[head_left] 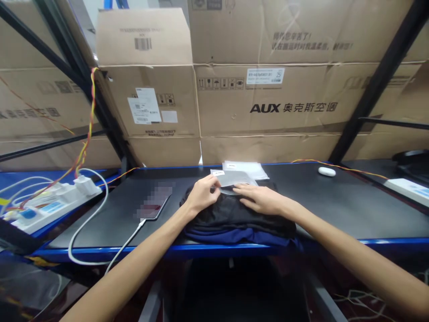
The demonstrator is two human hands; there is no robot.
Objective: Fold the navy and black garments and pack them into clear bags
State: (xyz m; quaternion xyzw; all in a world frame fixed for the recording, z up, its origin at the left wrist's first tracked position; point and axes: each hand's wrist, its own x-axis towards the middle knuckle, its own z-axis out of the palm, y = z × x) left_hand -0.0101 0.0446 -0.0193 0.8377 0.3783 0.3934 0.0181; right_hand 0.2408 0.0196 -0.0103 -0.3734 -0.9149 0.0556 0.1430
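Head cam: your L hand (203, 193) pinches 1 clear bag (234, 178); R hand (260, 198) lies flat, fingers out, by its near edge. Bag's at far side of 1 dark clothes pile (234, 219) on counter (335, 201); prob. 1+ more bags (248, 168) behind, 1 phone (156, 205) L, 1 white case (326, 171) R.

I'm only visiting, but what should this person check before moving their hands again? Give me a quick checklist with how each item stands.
1. Left hand has the bag: ok, it appears to pinch the near edge of the plastic bag.
2. Right hand steady: ok, it looks spread palm-down by the bag, over the black cloth.
3. Bag's mouth open: cannot tell, too small to make out.
4. Blue cloth well back from the table's front edge: not ok, it reaches the edge.
5. Phone clear of the cloth: ok, it lies apart, to the left.
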